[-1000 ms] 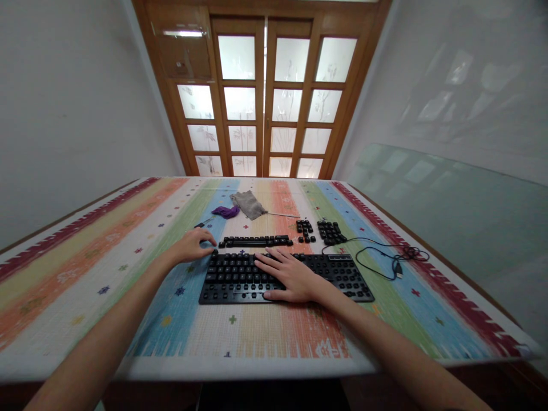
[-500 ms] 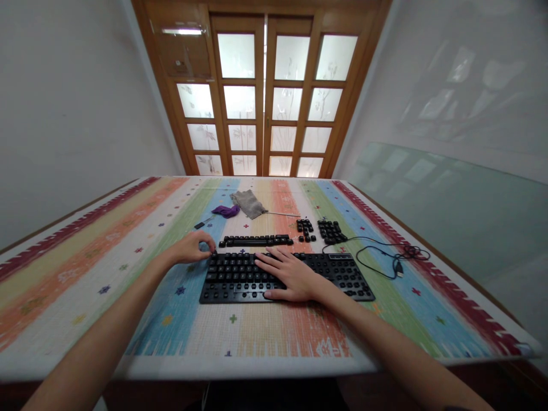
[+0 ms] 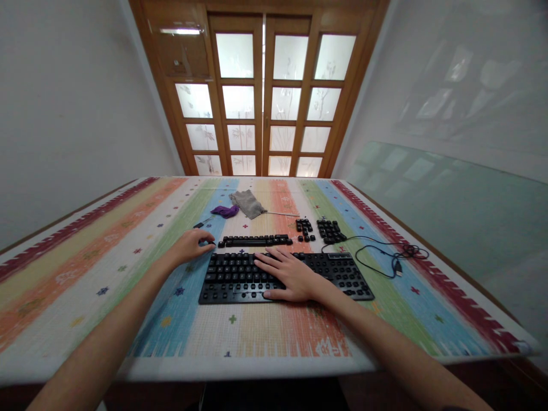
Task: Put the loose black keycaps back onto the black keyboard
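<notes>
On the striped tablecloth, squarely before the person, lay a black keyboard, its key legends only pale specks too small for me to read, black caps filling the left rows while the front row and the right end showed bare key seats. Across its middle the right hand rested flat with fingers spread, and just beyond its far left corner the left hand held thumb and forefinger close together, though I couldn't tell whether they pinched something. Behind it lay loose keycaps, with a looped cable to the right
</notes>
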Motion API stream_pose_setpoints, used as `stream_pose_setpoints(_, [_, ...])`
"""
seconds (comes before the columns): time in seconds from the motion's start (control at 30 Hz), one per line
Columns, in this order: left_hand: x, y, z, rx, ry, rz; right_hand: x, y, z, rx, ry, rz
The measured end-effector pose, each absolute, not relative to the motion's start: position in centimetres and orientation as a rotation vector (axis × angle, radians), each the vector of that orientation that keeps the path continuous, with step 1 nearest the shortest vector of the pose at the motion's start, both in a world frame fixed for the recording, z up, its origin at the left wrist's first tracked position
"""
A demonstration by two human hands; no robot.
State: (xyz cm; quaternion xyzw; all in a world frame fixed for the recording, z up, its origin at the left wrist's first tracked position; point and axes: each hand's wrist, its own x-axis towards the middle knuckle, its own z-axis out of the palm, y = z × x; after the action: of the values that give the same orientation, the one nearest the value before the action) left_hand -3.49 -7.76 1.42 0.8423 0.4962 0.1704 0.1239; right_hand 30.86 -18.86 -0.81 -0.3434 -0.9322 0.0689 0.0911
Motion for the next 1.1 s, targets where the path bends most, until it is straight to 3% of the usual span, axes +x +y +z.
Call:
stream_pose_setpoints(0.6, [-3.6, -7.0, 0.3, 2.528, 1.414, 0.491, 30.9, -18.9, -0.9, -1.018, -2.77, 0.2])
stream_pose_setpoints(1.1, [-6.2, -6.3, -0.9, 2.464, 1.691, 0.576, 31.0, -18.7, -1.1, -1.002, -2.772, 0.19])
